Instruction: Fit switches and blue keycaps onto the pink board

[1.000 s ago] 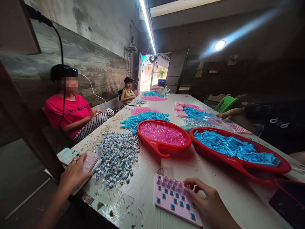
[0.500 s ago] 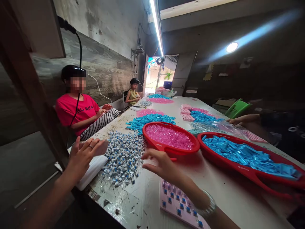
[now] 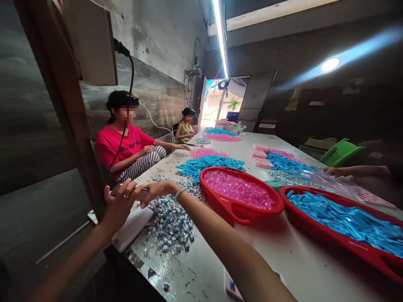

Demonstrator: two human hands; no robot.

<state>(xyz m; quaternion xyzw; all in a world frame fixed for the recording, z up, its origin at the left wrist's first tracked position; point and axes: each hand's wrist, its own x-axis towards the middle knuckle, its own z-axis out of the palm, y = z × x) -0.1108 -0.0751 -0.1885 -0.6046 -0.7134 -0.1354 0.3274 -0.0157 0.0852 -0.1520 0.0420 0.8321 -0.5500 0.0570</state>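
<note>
Person in pink shirt [image 3: 126,147]: sits at the middle left of the frame, beside the surface [image 3: 283,260], with one arm on its edge.
Left hand [image 3: 121,203]: lower left; the fingers are curled around one end of the phone, and one finger has a ring.
Phone [image 3: 140,193]: in the air between both hands, above the left edge of the surface. It shows only edge-on, so I judge it a phone from its thin, flat shape. It is probably stiff, light and smooth, so a little slippery, and it may break if it falls. Its long edges are the safe places to hold.
White box [image 3: 132,226]: flat with rounded corners, lying just under the hands.
Right hand [image 3: 157,189]: reaches across from the lower right, with the fingers closed on the other end of the phone and a beaded bracelet [image 3: 180,193] at the wrist.
Small pieces [image 3: 170,220]: a loose white-and-blue heap of hard little blocks, near the hands.
Pink tray [image 3: 220,202]: glossy red plastic with a handle, full of clear pink bits.
Blue tray [image 3: 315,231]: the same red plastic, filled with flat blue sticks.
Co-worker's hand [image 3: 333,170]: middle right, resting on the surface.
</note>
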